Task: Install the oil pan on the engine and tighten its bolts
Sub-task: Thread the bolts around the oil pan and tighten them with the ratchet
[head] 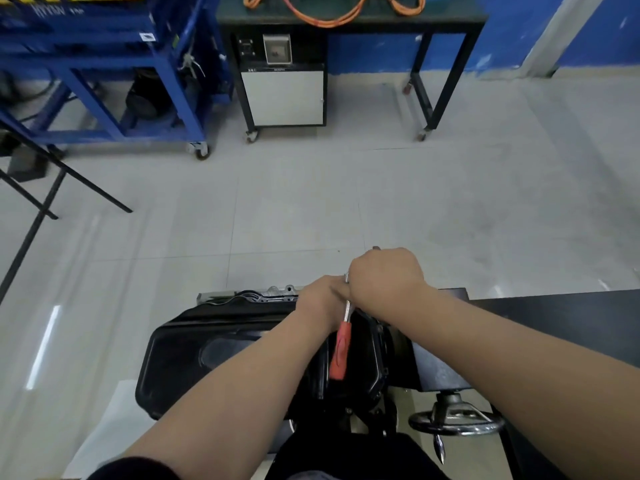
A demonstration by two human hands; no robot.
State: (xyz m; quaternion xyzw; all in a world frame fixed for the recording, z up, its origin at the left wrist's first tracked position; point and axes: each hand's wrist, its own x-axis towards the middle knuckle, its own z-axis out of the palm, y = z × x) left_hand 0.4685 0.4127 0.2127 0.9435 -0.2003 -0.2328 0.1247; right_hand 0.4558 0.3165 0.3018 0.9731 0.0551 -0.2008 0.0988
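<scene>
A black oil pan (194, 355) lies on the engine, whose grey flange (277, 293) shows at its far edge. A ratchet wrench with an orange-red handle (340, 351) stands over the pan's far right side, its steel shaft running up between my hands. My right hand (386, 277) is curled over the top of the wrench head. My left hand (323, 301) grips the shaft just below it. The bolt and socket under my hands are hidden.
A chrome handwheel (457, 422) of the engine stand sits at the lower right. A black bench (571, 313) lies to the right. Across the tiled floor stand a blue cart (114, 81) and a black table with orange cables (329, 15).
</scene>
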